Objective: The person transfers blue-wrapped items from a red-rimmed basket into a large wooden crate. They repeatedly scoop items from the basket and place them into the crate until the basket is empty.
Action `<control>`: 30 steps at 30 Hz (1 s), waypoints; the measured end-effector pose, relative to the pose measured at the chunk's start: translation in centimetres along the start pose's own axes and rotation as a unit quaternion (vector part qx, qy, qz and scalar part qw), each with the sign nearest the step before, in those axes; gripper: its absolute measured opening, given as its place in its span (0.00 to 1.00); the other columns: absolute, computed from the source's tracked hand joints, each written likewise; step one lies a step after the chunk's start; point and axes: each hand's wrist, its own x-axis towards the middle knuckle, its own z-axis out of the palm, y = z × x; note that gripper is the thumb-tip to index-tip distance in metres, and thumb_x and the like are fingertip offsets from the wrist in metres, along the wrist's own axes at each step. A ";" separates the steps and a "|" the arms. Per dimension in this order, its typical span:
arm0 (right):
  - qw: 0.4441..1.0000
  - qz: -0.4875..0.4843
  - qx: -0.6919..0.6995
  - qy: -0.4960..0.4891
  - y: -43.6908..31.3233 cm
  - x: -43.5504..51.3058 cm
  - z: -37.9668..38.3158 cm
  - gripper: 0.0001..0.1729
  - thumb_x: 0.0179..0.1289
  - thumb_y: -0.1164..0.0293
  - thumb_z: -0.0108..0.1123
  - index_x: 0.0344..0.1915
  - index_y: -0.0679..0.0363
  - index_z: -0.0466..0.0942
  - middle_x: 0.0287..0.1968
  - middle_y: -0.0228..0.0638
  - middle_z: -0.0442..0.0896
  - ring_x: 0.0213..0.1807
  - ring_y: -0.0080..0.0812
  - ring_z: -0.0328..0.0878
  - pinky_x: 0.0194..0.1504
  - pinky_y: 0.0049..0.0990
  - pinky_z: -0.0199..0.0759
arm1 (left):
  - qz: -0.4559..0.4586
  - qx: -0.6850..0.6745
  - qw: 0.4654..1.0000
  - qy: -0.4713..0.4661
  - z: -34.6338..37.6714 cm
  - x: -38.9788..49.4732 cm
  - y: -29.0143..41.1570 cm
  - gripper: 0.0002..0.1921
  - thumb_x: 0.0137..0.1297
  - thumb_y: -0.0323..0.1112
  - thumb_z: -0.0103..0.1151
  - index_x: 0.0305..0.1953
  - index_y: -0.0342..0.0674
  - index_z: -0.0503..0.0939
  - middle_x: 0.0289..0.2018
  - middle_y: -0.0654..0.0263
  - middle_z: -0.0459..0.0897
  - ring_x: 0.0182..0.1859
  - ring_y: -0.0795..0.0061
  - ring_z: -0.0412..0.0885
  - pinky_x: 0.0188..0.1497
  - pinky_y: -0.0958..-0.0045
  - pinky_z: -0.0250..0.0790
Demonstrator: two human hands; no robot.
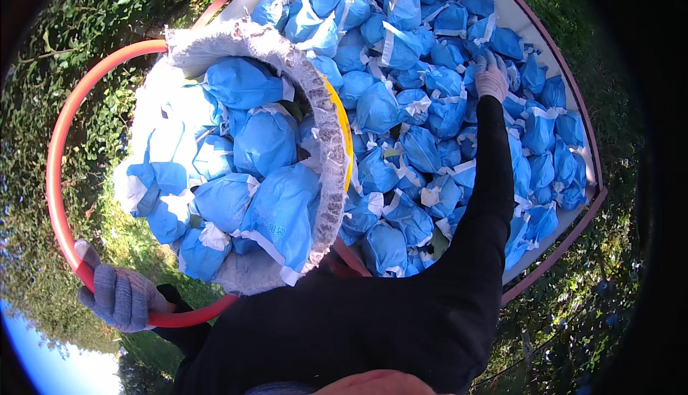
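My left hand (121, 293), in a grey knit glove, is closed around the red hose-like handle (56, 158) of a basket. Rough whitish cloth wraps the basket's rim (330, 169), and a yellow strip shows along its outer side. Inside, blue fruit bags (266, 139) with white edges are heaped up to the rim; they look full and rounded. One larger blue bag (285, 212) bears writing and hangs over the near rim. My right hand (491, 76), gloved too, reaches out over the cart and rests on the blue bags there, fingers extended and slightly apart.
A cart bed with pale walls and a reddish metal rim (580, 94) holds a deep pile of similar blue bags (376, 110). The basket sits against its left side. Leafy bushes (32, 104) stand at left, with more foliage (580, 287) at lower right.
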 end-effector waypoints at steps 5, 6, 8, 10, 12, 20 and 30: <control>0.989 0.071 -0.029 -0.127 -2.2 0.3 1.5 0.31 0.67 0.44 0.36 0.65 0.42 0.61 0.71 0.39 0.56 0.71 0.43 0.52 0.66 0.46 0.50 | 0.022 0.029 0.998 0.058 0.6 -0.4 0.0 0.32 0.73 0.42 0.35 0.69 0.34 0.38 0.19 0.71 0.68 0.14 0.84 0.70 0.12 0.80 0.67; 0.985 0.080 -0.044 -0.148 -2.5 0.9 1.5 0.33 0.67 0.44 0.38 0.67 0.43 0.57 0.71 0.38 0.56 0.72 0.43 0.52 0.66 0.46 0.51 | 0.009 0.031 0.999 0.040 0.5 -0.4 0.1 0.32 0.73 0.41 0.36 0.69 0.32 0.38 0.19 0.71 0.69 0.13 0.84 0.70 0.10 0.80 0.67; 0.973 0.094 -0.080 -0.192 -3.7 1.5 1.3 0.34 0.67 0.45 0.38 0.68 0.46 0.56 0.71 0.41 0.56 0.71 0.43 0.53 0.66 0.43 0.52 | 0.011 0.019 0.998 0.055 0.5 -0.5 0.1 0.32 0.73 0.39 0.36 0.68 0.30 0.36 0.20 0.70 0.69 0.12 0.85 0.69 0.10 0.81 0.67; 0.989 0.087 -0.022 -0.115 -5.3 0.8 -0.1 0.33 0.65 0.47 0.45 0.65 0.52 0.63 0.65 0.47 0.65 0.65 0.47 0.63 0.64 0.40 0.57 | -0.018 0.023 0.999 0.032 0.3 0.0 0.3 0.33 0.73 0.39 0.37 0.69 0.34 0.34 0.20 0.70 0.68 0.12 0.84 0.69 0.09 0.80 0.65; 0.982 0.024 0.189 0.005 -7.8 0.5 -3.5 0.29 0.64 0.53 0.52 0.60 0.57 0.69 0.59 0.46 0.72 0.59 0.44 0.70 0.59 0.37 0.63 | -0.054 -0.030 0.998 -0.012 0.0 0.8 0.1 0.34 0.73 0.40 0.38 0.69 0.35 0.32 0.18 0.70 0.67 0.12 0.84 0.68 0.09 0.80 0.63; 0.653 -0.309 0.635 -0.272 -22.1 -10.5 -26.9 0.17 0.63 0.71 0.60 0.52 0.65 0.75 0.47 0.35 0.81 0.47 0.25 0.77 0.50 0.22 0.69 | -0.024 -0.062 0.994 0.091 1.7 1.3 -1.8 0.32 0.74 0.42 0.39 0.69 0.31 0.41 0.24 0.69 0.67 0.12 0.89 0.60 0.10 0.82 0.60; 0.751 -0.598 0.034 -0.278 -28.2 -24.7 -35.7 0.47 0.42 0.47 0.70 0.60 0.59 0.67 0.58 0.47 0.70 0.56 0.53 0.70 0.56 0.42 0.67 | -0.034 0.081 0.991 0.103 2.2 0.9 -1.6 0.20 0.71 0.43 0.47 0.58 0.38 0.68 0.29 0.69 0.71 0.19 0.84 0.65 0.17 0.79 0.61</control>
